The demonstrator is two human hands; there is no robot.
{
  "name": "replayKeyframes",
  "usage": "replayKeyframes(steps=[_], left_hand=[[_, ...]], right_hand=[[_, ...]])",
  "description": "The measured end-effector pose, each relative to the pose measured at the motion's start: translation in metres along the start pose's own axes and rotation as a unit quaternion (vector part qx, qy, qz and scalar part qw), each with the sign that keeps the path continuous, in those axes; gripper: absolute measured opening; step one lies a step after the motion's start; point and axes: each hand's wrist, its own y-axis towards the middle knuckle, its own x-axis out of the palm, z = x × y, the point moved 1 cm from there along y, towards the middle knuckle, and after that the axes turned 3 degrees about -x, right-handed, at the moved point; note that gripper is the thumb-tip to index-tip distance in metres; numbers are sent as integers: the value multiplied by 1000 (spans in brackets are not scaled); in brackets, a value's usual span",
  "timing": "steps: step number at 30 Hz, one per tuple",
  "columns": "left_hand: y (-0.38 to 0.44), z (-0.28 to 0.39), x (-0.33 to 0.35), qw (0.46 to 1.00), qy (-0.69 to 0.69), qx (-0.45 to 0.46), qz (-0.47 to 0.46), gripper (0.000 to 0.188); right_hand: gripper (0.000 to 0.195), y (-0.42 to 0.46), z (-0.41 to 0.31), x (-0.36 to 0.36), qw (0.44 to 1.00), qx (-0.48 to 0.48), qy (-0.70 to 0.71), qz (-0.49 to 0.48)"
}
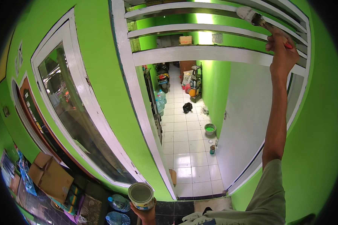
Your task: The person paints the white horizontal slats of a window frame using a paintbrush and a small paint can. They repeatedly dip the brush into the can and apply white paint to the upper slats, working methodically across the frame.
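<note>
A paintbrush [250, 17] with white paint on its bristles is gripped by my right hand [281, 49], raised at the upper right. Its bristles lie against or just in front of a white slat [183, 9] of the vent above the doorway; contact cannot be told. Below the slats runs the white door frame's crossbar [202, 53]. Low in the view, my left hand [146, 214] holds an open paint can [140, 195] by its side and base, with greyish-white paint inside. Most of the left hand is hidden by the can.
Beyond the doorway, a tiled hall holds a bucket of green paint [210, 128], a black bag [187, 107] and a rack [197, 84]. A white door [242, 112] stands at the right. Large water bottles [119, 203] and a cardboard box [52, 180] are at the lower left.
</note>
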Motion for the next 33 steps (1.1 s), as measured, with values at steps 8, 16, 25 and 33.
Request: replayKeyframes(steps=[8,16,25,33], left_hand=[[1,0,-3,1000,-3,-5,-1,59],[5,-3,-18,1000,-7,27,10,54],[0,1,0,995,-89,-18,-32,58],[-2,-16,3,996,-76,23,38,115]], right_hand=[[20,-16,1,57,992,81,70,-73],[29,2,-16,-20,992,-75,-95,43],[35,16,-20,-6,988,24,122,-91],[18,51,-69,77,930,-117,-112,-331]])
